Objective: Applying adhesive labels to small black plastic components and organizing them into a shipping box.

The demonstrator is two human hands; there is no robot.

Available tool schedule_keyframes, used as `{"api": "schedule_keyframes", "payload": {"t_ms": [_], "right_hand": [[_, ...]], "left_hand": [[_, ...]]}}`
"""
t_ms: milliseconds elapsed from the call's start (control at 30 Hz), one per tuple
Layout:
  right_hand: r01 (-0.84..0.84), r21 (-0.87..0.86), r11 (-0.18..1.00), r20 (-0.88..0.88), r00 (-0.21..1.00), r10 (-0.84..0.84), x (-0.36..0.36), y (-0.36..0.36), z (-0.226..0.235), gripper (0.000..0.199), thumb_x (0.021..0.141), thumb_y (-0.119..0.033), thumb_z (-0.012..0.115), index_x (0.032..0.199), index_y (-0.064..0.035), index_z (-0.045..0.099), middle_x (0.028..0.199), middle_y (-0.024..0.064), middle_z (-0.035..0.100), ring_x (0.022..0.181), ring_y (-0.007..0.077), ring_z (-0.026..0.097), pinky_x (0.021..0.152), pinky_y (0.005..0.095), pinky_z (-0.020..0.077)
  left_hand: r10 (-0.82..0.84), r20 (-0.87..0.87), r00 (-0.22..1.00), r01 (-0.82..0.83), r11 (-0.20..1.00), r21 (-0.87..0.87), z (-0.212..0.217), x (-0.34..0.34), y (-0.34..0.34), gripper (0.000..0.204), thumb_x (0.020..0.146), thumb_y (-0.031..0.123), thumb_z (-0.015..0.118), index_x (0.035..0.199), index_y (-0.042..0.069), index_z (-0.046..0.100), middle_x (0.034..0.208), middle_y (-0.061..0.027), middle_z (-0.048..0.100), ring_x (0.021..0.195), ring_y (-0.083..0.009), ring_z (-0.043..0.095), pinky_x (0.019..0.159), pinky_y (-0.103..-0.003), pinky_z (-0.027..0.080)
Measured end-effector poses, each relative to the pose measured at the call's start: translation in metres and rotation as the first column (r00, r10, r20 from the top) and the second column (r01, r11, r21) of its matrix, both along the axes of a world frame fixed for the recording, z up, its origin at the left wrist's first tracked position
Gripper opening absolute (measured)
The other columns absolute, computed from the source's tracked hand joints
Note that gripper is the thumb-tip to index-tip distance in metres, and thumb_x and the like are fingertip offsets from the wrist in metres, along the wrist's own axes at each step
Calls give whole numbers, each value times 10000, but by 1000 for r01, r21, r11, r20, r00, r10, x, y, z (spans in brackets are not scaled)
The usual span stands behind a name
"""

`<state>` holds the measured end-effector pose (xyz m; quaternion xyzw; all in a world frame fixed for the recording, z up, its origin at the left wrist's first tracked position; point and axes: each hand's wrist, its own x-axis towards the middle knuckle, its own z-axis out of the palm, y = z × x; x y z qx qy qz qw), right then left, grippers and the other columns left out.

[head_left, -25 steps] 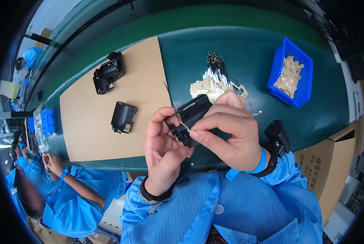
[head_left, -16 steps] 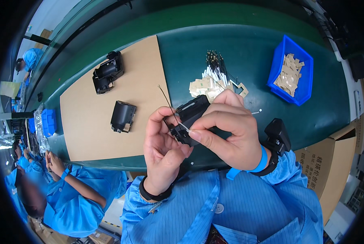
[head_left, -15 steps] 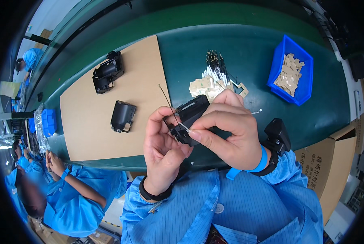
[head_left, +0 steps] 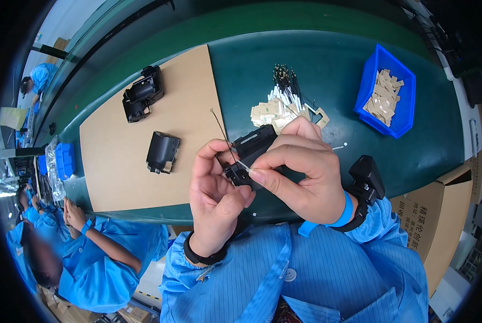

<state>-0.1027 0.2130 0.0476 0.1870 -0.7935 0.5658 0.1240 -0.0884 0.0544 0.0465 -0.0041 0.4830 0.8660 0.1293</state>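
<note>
My left hand (head_left: 213, 196) is closed around the left end of a black plastic housing (head_left: 258, 141), its fingers behind and its thumb at the lower edge. A thin black cable (head_left: 221, 126) rises past my left fingertips, its free end pointing up and away. Between thumb and forefinger, my right hand (head_left: 308, 172) pinches the cable's white end piece (head_left: 243, 165) against the housing. My right palm hides the housing's right part. Beyond my hands lies a bundle of similar black cables (head_left: 287, 81) with white ends and beige adhesive tabs (head_left: 270, 114).
Two more black housings (head_left: 144, 92) (head_left: 163, 153) rest on a brown cardboard sheet (head_left: 119, 175) at the left. A blue bin (head_left: 406, 102) of beige pieces stands far right. A cardboard box (head_left: 448, 226) is by my right elbow. A co-worker in blue (head_left: 111, 269) sits at my left.
My left thumb has moved up slightly against the housing's lower edge. The cable's free end has shifted a little. My right hand keeps its pinch in nearly the same place.
</note>
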Motion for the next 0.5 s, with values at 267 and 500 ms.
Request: {"api": "schedule_keyframes", "payload": {"t_ms": [267,500], "right_hand": [[0,6,1000,-16,1000,0,0,0,0,83,698,-137,706,726,-85,647,665,-1,597,686,178,445,689,304,337],[17,4,1000,-30,999,-17,0,0,0,76,697,-123,704,724,-82,646,665,5,597,685,179,455,688,306,342]], "left_hand": [[-5,-7,1000,5,1000,3,0,0,-1,568,710,-89,564,1217,29,337,1038,-41,421,822,-81,499,544,-181,434],[44,11,999,-43,996,-74,4,0,5,559,695,-30,573,1204,42,354,1032,-22,455,769,-69,507,499,-167,386]]}}
